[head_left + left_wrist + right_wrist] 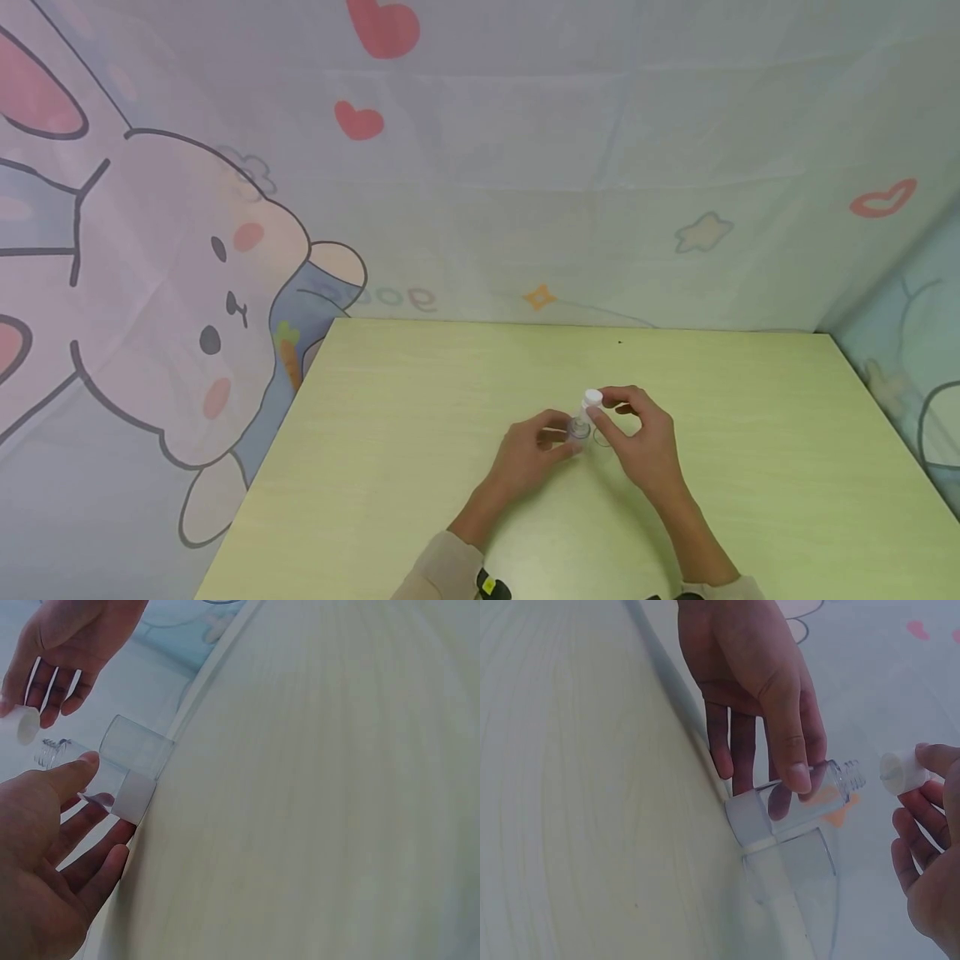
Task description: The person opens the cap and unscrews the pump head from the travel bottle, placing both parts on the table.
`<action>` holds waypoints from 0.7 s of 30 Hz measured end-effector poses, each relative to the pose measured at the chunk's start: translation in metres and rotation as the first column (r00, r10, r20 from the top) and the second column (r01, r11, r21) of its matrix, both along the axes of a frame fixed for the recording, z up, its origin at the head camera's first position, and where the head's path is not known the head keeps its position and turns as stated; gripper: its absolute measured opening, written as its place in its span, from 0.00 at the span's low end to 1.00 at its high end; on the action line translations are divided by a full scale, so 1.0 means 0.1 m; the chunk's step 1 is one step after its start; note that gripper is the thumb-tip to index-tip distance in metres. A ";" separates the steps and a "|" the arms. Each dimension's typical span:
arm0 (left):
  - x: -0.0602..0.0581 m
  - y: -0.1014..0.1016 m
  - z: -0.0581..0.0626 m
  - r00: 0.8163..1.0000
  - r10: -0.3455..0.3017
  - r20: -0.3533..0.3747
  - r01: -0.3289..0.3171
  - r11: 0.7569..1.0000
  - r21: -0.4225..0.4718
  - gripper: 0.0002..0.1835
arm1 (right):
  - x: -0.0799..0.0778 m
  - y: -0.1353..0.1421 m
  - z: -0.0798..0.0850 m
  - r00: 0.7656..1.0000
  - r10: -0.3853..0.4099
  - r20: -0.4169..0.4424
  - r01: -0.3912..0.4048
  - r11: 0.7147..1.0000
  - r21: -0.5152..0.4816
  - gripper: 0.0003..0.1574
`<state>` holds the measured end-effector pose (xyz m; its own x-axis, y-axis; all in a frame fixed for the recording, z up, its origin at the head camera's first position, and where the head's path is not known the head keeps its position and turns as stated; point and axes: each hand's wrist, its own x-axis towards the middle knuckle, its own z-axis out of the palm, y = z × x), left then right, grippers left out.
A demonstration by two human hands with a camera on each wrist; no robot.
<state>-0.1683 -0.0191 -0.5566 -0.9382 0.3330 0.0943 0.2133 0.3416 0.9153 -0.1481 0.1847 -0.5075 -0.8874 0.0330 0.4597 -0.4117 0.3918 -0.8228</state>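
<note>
A small clear bottle (821, 784) with a threaded neck and a whitish band at its base stands upright on the table. My left hand (525, 452) holds it between thumb and fingers. Above the bare neck, my right hand (647, 442) pinches a white screw cap (592, 398). In the right wrist view the cap's open end faces the neck, with a gap between them. A clear, open cylinder like a cup (140, 748) stands close beside the bottle; from the head it is just a faint ring near the right hand.
The pale yellow-green table (420, 392) spreads out on both sides of the hands. Behind it hangs a cloth backdrop (510, 192) printed with a rabbit and hearts. A tiny dark speck (620, 342) lies near the table's back edge.
</note>
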 end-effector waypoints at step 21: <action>0.00 0.01 0.01 1.000 0.008 -0.001 -0.008 1.000 -0.030 0.18 | -0.02 0.06 -0.02 0.999 -0.032 0.022 0.033 0.999 -0.035 0.15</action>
